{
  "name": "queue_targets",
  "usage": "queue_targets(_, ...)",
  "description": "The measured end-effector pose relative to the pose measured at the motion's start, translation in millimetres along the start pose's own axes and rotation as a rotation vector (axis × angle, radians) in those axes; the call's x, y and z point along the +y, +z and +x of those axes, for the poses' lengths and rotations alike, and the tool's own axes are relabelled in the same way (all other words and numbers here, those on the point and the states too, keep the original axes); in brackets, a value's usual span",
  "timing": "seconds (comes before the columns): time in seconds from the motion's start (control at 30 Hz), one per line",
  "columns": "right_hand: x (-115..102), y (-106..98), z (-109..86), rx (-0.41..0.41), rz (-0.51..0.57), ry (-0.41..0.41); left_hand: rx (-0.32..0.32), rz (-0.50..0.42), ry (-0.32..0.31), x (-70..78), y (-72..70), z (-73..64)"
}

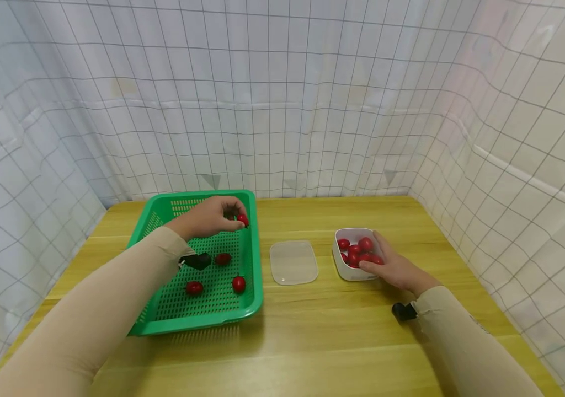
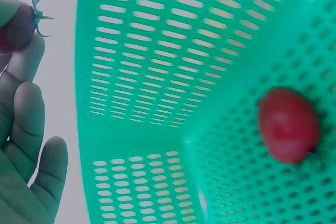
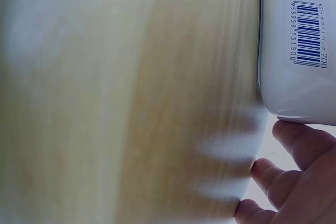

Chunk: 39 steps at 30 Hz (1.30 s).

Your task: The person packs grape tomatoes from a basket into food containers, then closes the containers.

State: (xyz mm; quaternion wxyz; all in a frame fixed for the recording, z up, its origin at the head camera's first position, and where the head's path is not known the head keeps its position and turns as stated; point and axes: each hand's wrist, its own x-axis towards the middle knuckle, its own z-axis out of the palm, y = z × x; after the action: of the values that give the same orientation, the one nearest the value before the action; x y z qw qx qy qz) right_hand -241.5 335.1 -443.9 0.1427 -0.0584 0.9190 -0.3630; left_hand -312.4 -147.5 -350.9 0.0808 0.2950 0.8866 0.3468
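Note:
My left hand point(image 1: 209, 216) pinches a cherry tomato point(image 1: 243, 221) over the right side of the green basket point(image 1: 259, 275). In the left wrist view, the held tomato point(image 2: 18, 30) has a green stem at one end. Three tomatoes show on the basket's floor in the head view, one being the front right tomato point(image 1: 239, 284). My right hand point(image 1: 398, 270) grips the white container point(image 1: 354, 274) at its right side, thumb over the rim. Several tomatoes point(image 1: 354, 251) lie inside that container. Its barcoded wall point(image 3: 307, 90) and the fingers beside it show in the right wrist view.
A flat translucent lid point(image 1: 293, 263) lies between basket and container on the wooden table point(image 1: 307, 336). White grid-patterned curtains point(image 1: 282, 110) hang behind the table and along both sides.

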Motion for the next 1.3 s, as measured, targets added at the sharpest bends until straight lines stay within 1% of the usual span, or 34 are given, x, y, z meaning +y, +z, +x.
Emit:
queue_targets(0.1, 0, 0, 0.5, -0.003, -0.001, -0.001, 0.023, -0.023, -0.009, 7.2, -3.6, 5.4)
queue_targets(0.17, 0, 0, 0.3, -0.004, -0.001, 0.0, 0.026, -0.031, -0.006, 13.6, -3.8, 10.2)
queue_targets(0.27, -1, 0, 0.0, -0.004, 0.006, 0.0, 0.024, -0.034, 0.012, 26.2, -0.8, 18.9)
queue_targets(0.37, -2, 0, 0.2, -0.006, 0.012, -0.006, 0.022, -0.036, 0.046, 39.1, 5.0, 29.0)
queue_targets(0.5, -4, 0, -0.6, -0.009, 0.007, -0.01, 0.011, -0.046, 0.085, 55.1, 15.4, 43.6)
queue_targets(0.67, -6, -1, -1.8, -0.009, -0.001, -0.003, -0.009, -0.04, 0.132, 71.2, 29.3, 60.9)
queue_targets(0.83, -8, -1, -2.8, -0.009, -0.005, 0.002, -0.027, -0.029, 0.155, 86.7, 42.4, 76.0)
queue_targets(1.0, -8, -1, -3.5, -0.01, -0.006, 0.005, -0.066, -0.048, 0.174, 98.8, 56.6, 90.9)
queue_targets(1.17, -8, -1, -2.6, -0.012, -0.018, 0.011, -0.105, -0.052, 0.205, 108.4, 73.8, 105.1)
queue_targets(1.3, -7, -1, -1.7, -0.018, -0.006, 0.016, -0.143, -0.062, 0.203, 115.9, 87.2, 113.1)
